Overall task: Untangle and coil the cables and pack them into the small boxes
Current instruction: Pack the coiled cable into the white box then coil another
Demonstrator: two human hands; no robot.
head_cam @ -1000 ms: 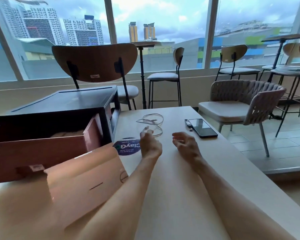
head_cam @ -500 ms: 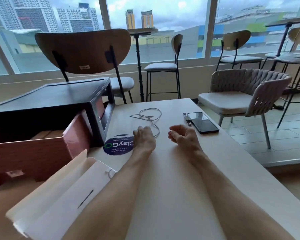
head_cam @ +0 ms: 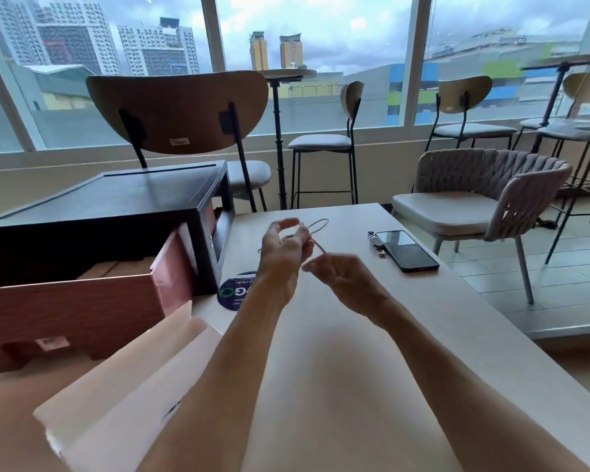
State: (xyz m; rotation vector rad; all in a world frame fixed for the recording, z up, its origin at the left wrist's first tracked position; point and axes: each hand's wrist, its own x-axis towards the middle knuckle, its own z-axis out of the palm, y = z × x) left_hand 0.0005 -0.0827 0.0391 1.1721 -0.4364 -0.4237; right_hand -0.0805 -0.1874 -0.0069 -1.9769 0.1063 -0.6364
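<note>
The thin white cable (head_cam: 321, 247) is up off the table (head_cam: 355, 369), strung between the person's two hands above its far half. The left hand (head_cam: 283, 248) is raised with its fingers curled round the cable, and a small loop of it stands out just beyond those fingers. The right hand (head_cam: 343, 274), lower and just beside the left, pinches the cable's near end at its fingertips. At the near left edge a pale cardboard box (head_cam: 116, 386) lies open, partly under the left forearm. Behind it a black cabinet (head_cam: 116, 199) has its reddish-brown drawer (head_cam: 82, 301) pulled out, with a round blue sticker (head_cam: 234, 294) on the tabletop beside it. To the right of the hands lie a smartphone (head_cam: 406, 250), screen dark, and a metal watch band (head_cam: 377, 243) touching its left edge.
</note>
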